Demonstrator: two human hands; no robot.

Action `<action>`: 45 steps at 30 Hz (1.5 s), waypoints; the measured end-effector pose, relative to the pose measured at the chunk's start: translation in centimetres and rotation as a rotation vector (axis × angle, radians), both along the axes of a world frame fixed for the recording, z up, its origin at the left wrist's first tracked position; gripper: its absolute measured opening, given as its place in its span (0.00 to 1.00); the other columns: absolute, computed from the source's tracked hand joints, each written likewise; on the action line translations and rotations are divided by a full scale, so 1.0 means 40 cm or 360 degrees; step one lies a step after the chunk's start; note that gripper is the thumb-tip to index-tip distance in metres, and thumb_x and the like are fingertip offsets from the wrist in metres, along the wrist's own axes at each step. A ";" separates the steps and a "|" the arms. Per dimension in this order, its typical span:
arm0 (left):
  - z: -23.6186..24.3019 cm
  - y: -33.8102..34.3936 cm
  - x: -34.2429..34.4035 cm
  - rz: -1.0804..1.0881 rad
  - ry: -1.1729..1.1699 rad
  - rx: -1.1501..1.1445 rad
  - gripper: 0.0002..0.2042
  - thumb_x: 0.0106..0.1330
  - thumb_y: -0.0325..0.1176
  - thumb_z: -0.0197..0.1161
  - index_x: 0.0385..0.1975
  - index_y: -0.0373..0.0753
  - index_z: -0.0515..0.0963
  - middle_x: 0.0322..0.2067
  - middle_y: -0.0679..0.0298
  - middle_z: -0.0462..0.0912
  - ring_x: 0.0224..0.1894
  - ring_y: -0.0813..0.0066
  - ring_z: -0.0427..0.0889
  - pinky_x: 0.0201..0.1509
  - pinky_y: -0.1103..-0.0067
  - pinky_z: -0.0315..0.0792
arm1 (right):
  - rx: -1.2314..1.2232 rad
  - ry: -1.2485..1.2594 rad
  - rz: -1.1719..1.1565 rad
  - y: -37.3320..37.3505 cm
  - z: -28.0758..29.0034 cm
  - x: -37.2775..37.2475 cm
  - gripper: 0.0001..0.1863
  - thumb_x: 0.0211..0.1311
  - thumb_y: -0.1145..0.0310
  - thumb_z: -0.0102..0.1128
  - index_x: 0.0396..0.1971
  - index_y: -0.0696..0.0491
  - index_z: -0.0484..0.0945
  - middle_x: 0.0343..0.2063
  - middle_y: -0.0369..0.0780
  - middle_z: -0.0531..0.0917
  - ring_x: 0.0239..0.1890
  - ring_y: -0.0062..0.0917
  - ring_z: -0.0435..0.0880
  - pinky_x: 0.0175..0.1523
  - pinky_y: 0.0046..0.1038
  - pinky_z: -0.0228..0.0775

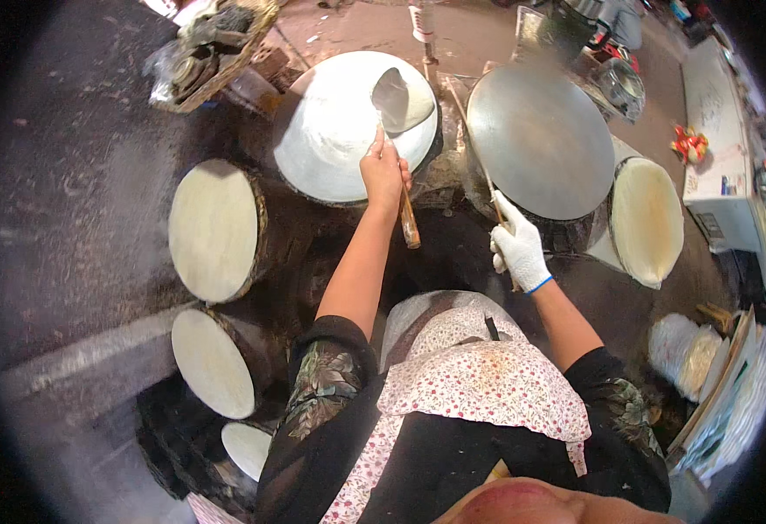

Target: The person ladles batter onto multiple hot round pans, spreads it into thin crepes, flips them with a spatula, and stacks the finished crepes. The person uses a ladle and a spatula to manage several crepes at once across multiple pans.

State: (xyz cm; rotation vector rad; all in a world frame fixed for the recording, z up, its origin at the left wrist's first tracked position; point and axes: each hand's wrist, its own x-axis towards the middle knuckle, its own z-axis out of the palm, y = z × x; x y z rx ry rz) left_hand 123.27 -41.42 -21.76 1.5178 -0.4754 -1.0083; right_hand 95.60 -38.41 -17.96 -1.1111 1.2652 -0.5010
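Observation:
My left hand (384, 177), bare, is closed round the wooden handle of a ladle (391, 98). The ladle's metal bowl is over a wide round basin (300, 140) whose inside looks white; I cannot tell how full it is. In my right hand (519, 248), which wears a white knit glove with a blue hem, is a thin stick (477, 144). The stick slants up along the left rim of a round grey griddle (540, 140), whose surface shows bare metal. I cannot tell whether the stick touches the griddle.
A round, pale, browned flatbread (647, 221) lies right of the griddle. At left are several pale round discs (214, 231) on dark stands. A basket of odds and ends (212, 57) is at the upper left. Plastic-wrapped goods (686, 354) and a white cabinet (719, 131) stand right.

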 end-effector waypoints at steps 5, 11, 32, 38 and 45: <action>-0.090 -0.003 0.099 -0.0443 -0.1531 0.0106 0.25 0.75 0.33 0.57 0.72 0.49 0.73 0.25 0.46 0.83 0.27 0.51 0.85 0.38 0.59 0.78 | 0.0000 0.0143 -0.0138 0.052 -0.089 0.106 0.38 0.62 0.75 0.59 0.75 0.42 0.70 0.24 0.32 0.77 0.15 0.14 0.69 0.22 0.23 0.67; -0.127 -0.033 0.255 -0.0517 -0.1974 0.0030 0.25 0.75 0.35 0.60 0.71 0.63 0.74 0.26 0.51 0.84 0.29 0.51 0.85 0.36 0.61 0.77 | -0.0559 0.0400 -0.0312 0.138 -0.163 0.268 0.32 0.72 0.65 0.63 0.75 0.48 0.69 0.58 0.49 0.85 0.53 0.29 0.88 0.59 0.30 0.76; 0.042 0.472 0.299 -0.0197 -0.0193 -0.0212 0.27 0.84 0.30 0.47 0.81 0.47 0.58 0.17 0.75 0.67 0.16 0.91 0.61 0.18 0.86 0.60 | -0.0725 0.0824 -0.0001 -0.027 -0.163 0.551 0.26 0.72 0.55 0.56 0.67 0.45 0.78 0.55 0.53 0.85 0.58 0.47 0.84 0.64 0.38 0.73; 0.092 0.554 0.297 -0.0209 -0.0251 -0.0168 0.28 0.83 0.27 0.49 0.80 0.47 0.59 0.18 0.76 0.67 0.19 0.89 0.63 0.23 0.85 0.65 | -0.0607 0.0815 -0.0096 -0.044 -0.189 0.546 0.27 0.71 0.57 0.58 0.68 0.46 0.77 0.56 0.52 0.85 0.57 0.45 0.86 0.61 0.38 0.75; 0.088 0.604 0.287 -0.0162 -0.0242 -0.0362 0.27 0.83 0.26 0.48 0.80 0.44 0.59 0.22 0.74 0.72 0.19 0.89 0.64 0.23 0.85 0.65 | -0.1057 0.0752 -0.0087 -0.088 -0.184 0.553 0.26 0.71 0.55 0.54 0.67 0.43 0.78 0.51 0.52 0.87 0.54 0.47 0.87 0.61 0.41 0.75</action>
